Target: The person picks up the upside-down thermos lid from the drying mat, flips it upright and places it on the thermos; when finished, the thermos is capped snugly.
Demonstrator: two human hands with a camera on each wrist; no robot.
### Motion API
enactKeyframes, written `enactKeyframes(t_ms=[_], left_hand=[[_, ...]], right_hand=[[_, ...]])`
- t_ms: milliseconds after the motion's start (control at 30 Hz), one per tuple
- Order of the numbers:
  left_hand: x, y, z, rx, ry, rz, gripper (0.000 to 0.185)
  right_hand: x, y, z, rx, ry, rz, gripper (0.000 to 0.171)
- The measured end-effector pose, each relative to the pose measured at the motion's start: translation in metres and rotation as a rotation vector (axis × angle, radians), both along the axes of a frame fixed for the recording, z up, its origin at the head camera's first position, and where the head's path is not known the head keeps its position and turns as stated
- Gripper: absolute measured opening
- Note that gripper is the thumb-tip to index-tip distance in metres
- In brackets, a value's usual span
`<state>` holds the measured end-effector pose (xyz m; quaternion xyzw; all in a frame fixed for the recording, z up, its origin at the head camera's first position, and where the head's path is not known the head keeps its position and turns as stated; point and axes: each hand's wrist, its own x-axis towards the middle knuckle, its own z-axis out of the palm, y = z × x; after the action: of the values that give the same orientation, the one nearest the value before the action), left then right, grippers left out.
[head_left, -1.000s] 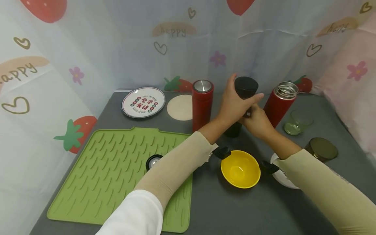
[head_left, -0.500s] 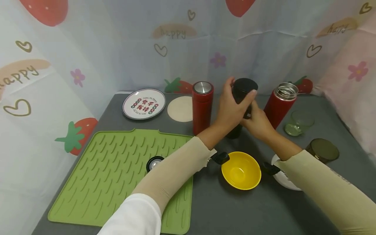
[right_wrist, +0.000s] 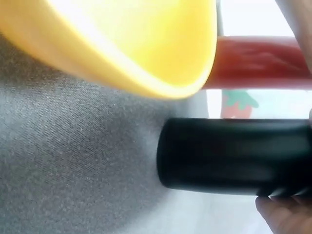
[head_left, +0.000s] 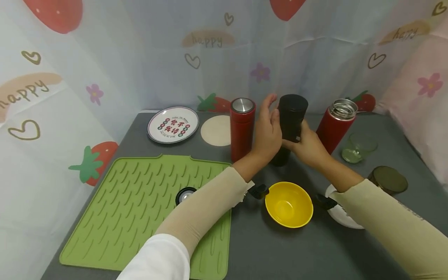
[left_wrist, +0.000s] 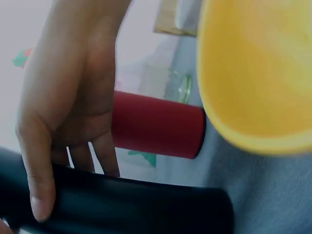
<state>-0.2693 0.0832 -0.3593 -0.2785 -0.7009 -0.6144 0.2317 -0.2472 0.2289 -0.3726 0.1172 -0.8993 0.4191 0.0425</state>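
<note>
A black vacuum flask (head_left: 292, 116) stands upright between the two hands at the back of the table. My right hand (head_left: 308, 146) grips its lower part from the right, thumb across the near side. At its left side is my left hand (head_left: 266, 134), fingers extended upward. In the left wrist view its thumb lies along the black flask (left_wrist: 146, 202) and its straight fingers reach behind. Only the flask's lower end (right_wrist: 229, 156) and some fingertips show in the right wrist view. A lidded red flask (head_left: 242, 132) stands to the left, an uncapped red flask (head_left: 334, 128) to the right.
A yellow bowl (head_left: 288, 204) sits in front of the hands. Under the left forearm lies a green mat (head_left: 140, 210) with a black-rimmed round piece (head_left: 183, 193). Behind it is a printed plate (head_left: 173, 125). Glass cups (head_left: 360, 146) and a dark-topped container (head_left: 389, 179) stand right.
My left hand has loosened from the flask's top and moved left and down, its fingers straightening. My right hand keeps its hold on the black flask.
</note>
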Motion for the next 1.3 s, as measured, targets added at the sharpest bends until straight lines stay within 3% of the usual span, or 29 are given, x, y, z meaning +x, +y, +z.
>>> enactKeyframes(t_ms=[67,167,233,300,467,567,700,767,933,1067,1133,1300], left_hand=[[0.002,0.003,0.005,-0.061,-0.031,0.047,0.050],[0.002,0.012,0.015,-0.154,-0.146,0.064,0.078],[-0.001,0.017,0.020,-0.164,-0.222,0.059,0.098],[-0.005,0.020,0.022,-0.122,-0.265,0.042,0.106],[-0.007,0.011,0.010,0.081,-0.214,-0.057,0.097],[-0.001,0.003,0.002,0.143,-0.149,-0.119,0.077],[0.003,-0.003,0.003,0.071,-0.115,-0.033,0.047],[0.003,-0.001,0.007,0.006,-0.163,0.027,0.049],[-0.002,0.011,0.018,-0.117,-0.300,0.076,0.084],[-0.008,0.013,0.017,-0.112,-0.287,0.110,0.086],[-0.009,0.010,0.014,-0.086,-0.274,0.082,0.087],[-0.006,0.001,0.004,-0.001,-0.187,-0.077,0.085]], right_hand=[[0.001,0.001,0.000,0.009,0.021,0.010,0.069],[0.002,0.002,0.000,0.031,0.078,0.039,0.045],[0.002,0.002,-0.001,0.042,0.097,0.051,0.035],[0.002,0.003,0.000,0.025,0.086,0.063,0.037],[0.001,0.001,0.000,0.020,0.003,0.035,0.071],[0.001,0.001,0.001,0.034,-0.007,0.008,0.077],[0.000,-0.001,0.002,0.001,0.004,0.019,0.080],[0.001,0.000,0.002,0.004,0.021,0.031,0.078],[0.001,-0.001,0.000,0.010,0.066,0.074,0.055],[0.000,-0.002,0.000,0.013,0.035,0.076,0.061],[0.000,-0.001,0.000,0.023,0.015,0.064,0.071],[-0.001,0.000,0.002,0.026,-0.004,0.031,0.078]])
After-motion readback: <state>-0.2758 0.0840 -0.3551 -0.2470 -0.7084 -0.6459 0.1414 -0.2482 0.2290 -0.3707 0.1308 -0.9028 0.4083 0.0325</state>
